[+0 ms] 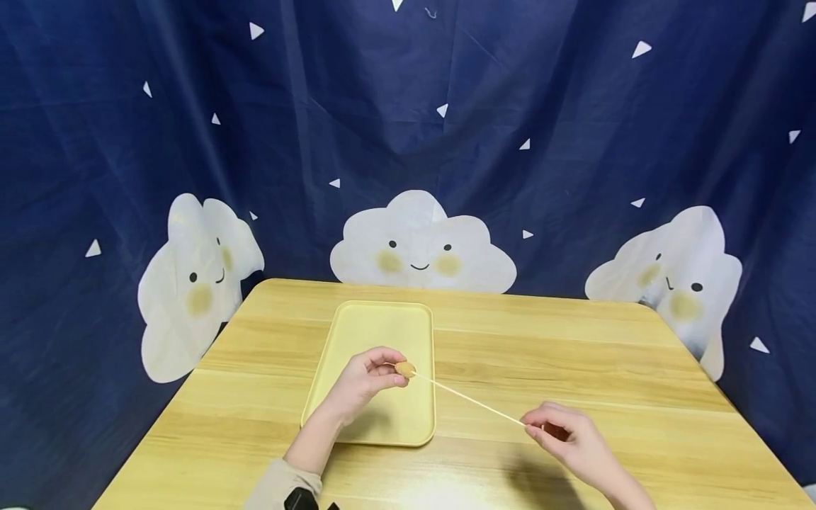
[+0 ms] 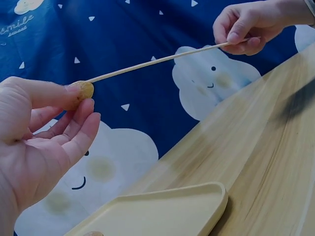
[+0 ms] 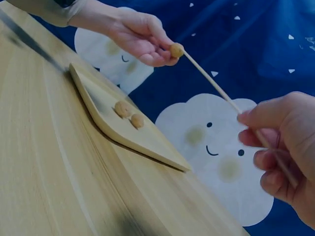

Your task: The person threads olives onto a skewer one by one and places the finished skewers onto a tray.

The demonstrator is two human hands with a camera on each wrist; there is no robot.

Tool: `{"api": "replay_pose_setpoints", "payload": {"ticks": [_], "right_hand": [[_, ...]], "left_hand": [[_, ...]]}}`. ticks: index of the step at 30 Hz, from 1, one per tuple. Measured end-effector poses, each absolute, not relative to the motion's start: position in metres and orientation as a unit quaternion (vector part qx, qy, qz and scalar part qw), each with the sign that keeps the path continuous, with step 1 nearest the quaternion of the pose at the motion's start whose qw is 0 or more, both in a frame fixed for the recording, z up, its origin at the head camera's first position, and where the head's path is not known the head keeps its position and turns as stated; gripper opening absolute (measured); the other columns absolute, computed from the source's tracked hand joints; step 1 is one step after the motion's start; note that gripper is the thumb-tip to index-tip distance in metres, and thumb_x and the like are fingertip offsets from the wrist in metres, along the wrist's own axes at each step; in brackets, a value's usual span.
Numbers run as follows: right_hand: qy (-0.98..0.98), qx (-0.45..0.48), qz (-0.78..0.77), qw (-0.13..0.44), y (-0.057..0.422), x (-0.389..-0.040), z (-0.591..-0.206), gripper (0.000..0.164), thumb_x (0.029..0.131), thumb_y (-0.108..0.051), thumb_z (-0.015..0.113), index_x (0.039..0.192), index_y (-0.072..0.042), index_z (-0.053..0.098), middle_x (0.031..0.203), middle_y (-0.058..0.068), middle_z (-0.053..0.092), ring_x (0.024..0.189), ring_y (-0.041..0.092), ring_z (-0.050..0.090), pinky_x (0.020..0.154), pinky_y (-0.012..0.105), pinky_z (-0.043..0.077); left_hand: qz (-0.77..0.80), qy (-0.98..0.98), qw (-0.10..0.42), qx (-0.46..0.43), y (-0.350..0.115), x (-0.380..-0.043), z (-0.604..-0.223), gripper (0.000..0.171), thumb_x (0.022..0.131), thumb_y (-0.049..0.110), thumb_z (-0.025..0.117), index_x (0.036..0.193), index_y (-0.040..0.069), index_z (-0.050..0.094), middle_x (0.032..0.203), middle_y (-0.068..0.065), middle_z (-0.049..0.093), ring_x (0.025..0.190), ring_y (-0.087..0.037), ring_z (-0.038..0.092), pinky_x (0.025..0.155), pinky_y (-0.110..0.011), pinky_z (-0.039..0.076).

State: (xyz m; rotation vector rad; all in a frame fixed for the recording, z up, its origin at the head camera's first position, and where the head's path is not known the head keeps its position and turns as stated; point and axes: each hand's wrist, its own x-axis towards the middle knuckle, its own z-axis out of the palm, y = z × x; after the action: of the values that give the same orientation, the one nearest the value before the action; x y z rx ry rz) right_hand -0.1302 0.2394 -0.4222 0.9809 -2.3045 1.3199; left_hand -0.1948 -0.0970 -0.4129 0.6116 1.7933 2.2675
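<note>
Over the tray, my left hand (image 1: 365, 382) pinches a small golden-brown ball (image 2: 84, 90) between thumb and fingers. A thin wooden skewer (image 1: 474, 400) runs from this ball down to the right, one end right at the ball's side. My right hand (image 1: 574, 438) grips the skewer near its other end; in the right wrist view the shaft (image 3: 216, 83) passes between thumb and fingers, its tail along the palm. Both hands are raised above the table.
The pale yellow tray (image 1: 382, 315) lies on the wooden table (image 1: 542, 340), left of the middle. Two more brown balls, a larger one (image 3: 122, 109) and a smaller one (image 3: 137, 121), rest in it. A dark blue curtain (image 1: 382, 127) with clouds hangs behind the table.
</note>
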Motion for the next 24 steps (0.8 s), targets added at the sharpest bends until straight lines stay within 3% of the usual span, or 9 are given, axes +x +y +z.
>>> {"api": "replay_pose_setpoints", "payload": {"ticks": [5,11,14,16,20,22,24], "right_hand": [[-0.794,0.341,0.478,0.158,0.242,-0.125,-0.418,0.04,0.074,0.019,0.064,0.092,-0.016,0.068,0.076,-0.009,0.059,0.05,0.006,0.039,0.04,0.015,0.033],[-0.752,0.383,0.502,0.188,0.241,-0.125,-0.422,0.047,0.067,0.026,0.063,0.093,-0.012,0.068,0.077,-0.003,0.06,0.048,0.006,0.036,0.038,0.013,0.029],[-0.732,0.401,0.516,0.193,0.239,-0.126,-0.425,0.048,0.066,0.028,0.062,0.094,-0.01,0.068,0.078,-0.001,0.059,0.049,0.006,0.035,0.038,0.012,0.028],[-0.723,0.407,0.522,0.197,0.238,-0.127,-0.426,0.047,0.066,0.028,0.062,0.094,-0.01,0.068,0.078,-0.001,0.059,0.049,0.005,0.035,0.038,0.012,0.028],[-0.709,0.414,0.532,0.207,0.235,-0.129,-0.427,0.046,0.066,0.028,0.061,0.094,-0.008,0.068,0.075,0.003,0.058,0.05,0.005,0.035,0.038,0.011,0.028],[-0.705,0.414,0.538,0.207,0.234,-0.129,-0.426,0.046,0.066,0.028,0.061,0.094,-0.007,0.068,0.074,0.004,0.058,0.05,0.005,0.035,0.038,0.011,0.028],[-0.702,0.414,0.542,0.204,0.233,-0.129,-0.426,0.047,0.066,0.029,0.06,0.094,-0.007,0.068,0.073,0.005,0.057,0.049,0.006,0.035,0.038,0.011,0.027]], "left_hand": [[0.783,0.576,0.093,0.217,-0.092,-0.194,-0.412,0.016,0.087,-0.006,0.057,0.094,0.007,0.06,0.088,-0.004,0.062,0.082,-0.014,0.062,0.08,-0.033,0.053],[0.79,0.576,0.069,0.199,-0.088,-0.191,-0.406,0.022,0.083,-0.01,0.058,0.088,0.011,0.064,0.082,-0.003,0.064,0.077,-0.013,0.063,0.077,-0.03,0.054],[0.79,0.581,0.052,0.19,-0.087,-0.188,-0.401,0.019,0.081,-0.01,0.06,0.088,0.007,0.065,0.08,-0.001,0.065,0.075,-0.012,0.063,0.076,-0.028,0.054],[0.786,0.588,0.036,0.187,-0.087,-0.187,-0.399,0.012,0.079,-0.01,0.062,0.089,-0.004,0.064,0.079,0.0,0.066,0.074,-0.012,0.063,0.074,-0.027,0.054],[0.778,0.598,0.013,0.191,-0.086,-0.185,-0.397,0.023,0.077,-0.009,0.063,0.094,-0.023,0.055,0.078,0.001,0.066,0.072,-0.01,0.063,0.071,-0.025,0.054],[0.777,0.598,0.008,0.195,-0.086,-0.185,-0.397,0.019,0.077,-0.009,0.064,0.093,-0.019,0.058,0.078,0.002,0.066,0.072,-0.01,0.063,0.07,-0.025,0.054],[0.778,0.596,0.006,0.199,-0.086,-0.185,-0.399,0.011,0.077,-0.01,0.064,0.088,-0.008,0.064,0.078,0.002,0.067,0.072,-0.009,0.062,0.07,-0.024,0.053]]}}
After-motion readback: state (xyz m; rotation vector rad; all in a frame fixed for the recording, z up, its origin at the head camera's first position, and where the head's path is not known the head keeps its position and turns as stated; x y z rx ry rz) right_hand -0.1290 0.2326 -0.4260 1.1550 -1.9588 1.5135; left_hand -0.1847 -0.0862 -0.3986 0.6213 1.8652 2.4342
